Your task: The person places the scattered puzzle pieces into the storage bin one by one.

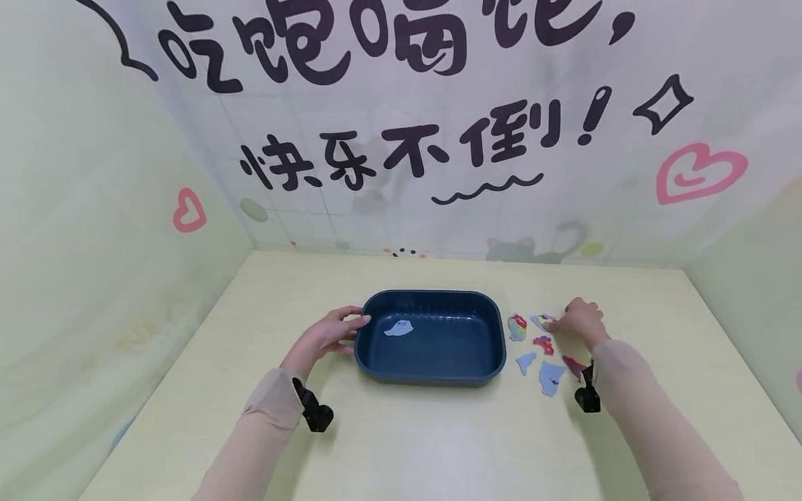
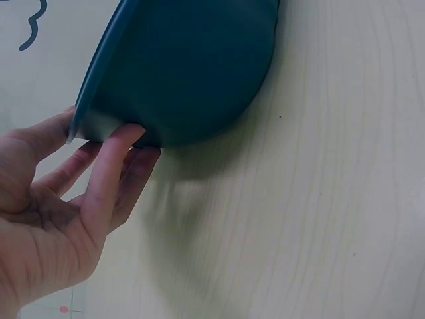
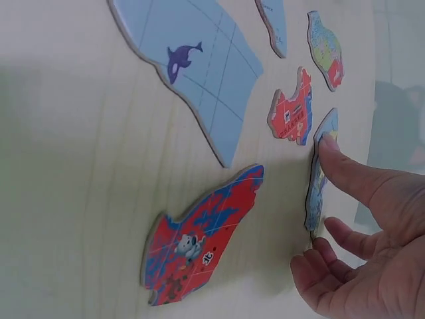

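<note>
My left hand (image 1: 332, 330) grips the left wall of a dark blue rectangular tub (image 1: 438, 348), thumb at the rim and fingers against the outside. One light blue puzzle piece (image 1: 399, 328) lies inside, left of its middle. To the right of the tub, my right hand (image 1: 579, 321) is at a blue and yellow map puzzle piece (image 3: 319, 173). The right thumb presses its face while curled fingers meet its far edge. Nearby on the table lies a red and blue piece (image 3: 202, 236) with a small animal picture.
Several other pieces lie between tub and right hand: a red one (image 1: 544, 345), a green and red one (image 1: 517, 327), a small light blue one (image 1: 525, 362) and a larger blue one with a whale (image 1: 551, 378). A printed curtain (image 1: 376, 223) hangs behind the pale wood table (image 1: 438, 445).
</note>
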